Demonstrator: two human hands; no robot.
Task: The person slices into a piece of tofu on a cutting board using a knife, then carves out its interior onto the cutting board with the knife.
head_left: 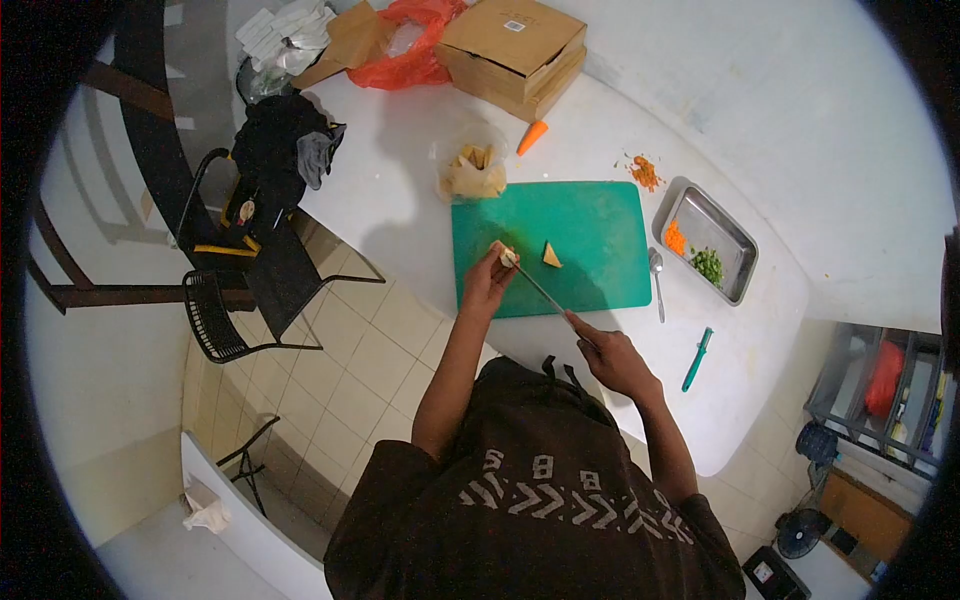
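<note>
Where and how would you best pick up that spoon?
Probably by the end of the spoon's handle, pinched across its thin width, coming from the person's side. The handle points toward the person, with bare table just past its end, while the wider bowl lies in the tighter space between board and tray.

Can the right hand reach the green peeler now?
Probably yes: only bare tabletop lies between the right hand and the green peeler, though it would likely need to release the knife first.
</note>
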